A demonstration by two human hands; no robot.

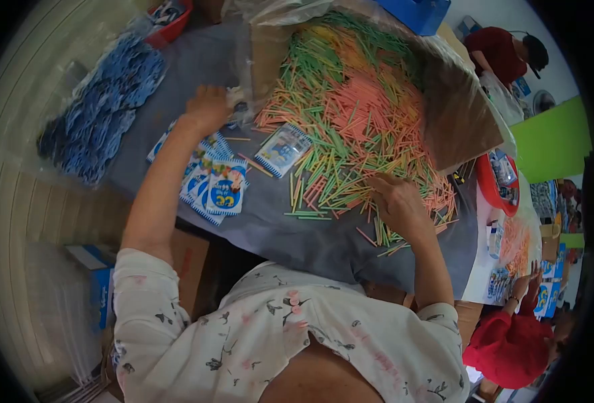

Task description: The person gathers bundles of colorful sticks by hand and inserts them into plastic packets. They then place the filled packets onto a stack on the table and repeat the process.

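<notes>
Bent over the grey cloth, my left hand [208, 109] has its fingers curled at the edge of a small packet [238, 102], beside the clear plastic of the box. My right hand [398, 203] reaches into the lower edge of a heap of coloured paper-like sticks [361, 111], pink, green, yellow and orange. Its fingers are slightly spread over the sticks, and the tips partly blend into them. Between my hands lies a clear-fronted packet with blue striped ends [283, 149]. Several blue and white printed packets [223, 188] overlap below my left forearm.
The heap spills from a plastic-lined cardboard box [461, 117]. Blue packets fill a plastic bag [102, 111] at left. Red baskets stand at top left [171, 23] and right [498, 181]. A blue container [418, 15] sits behind. Co-workers are at right, one in a red cap [512, 349].
</notes>
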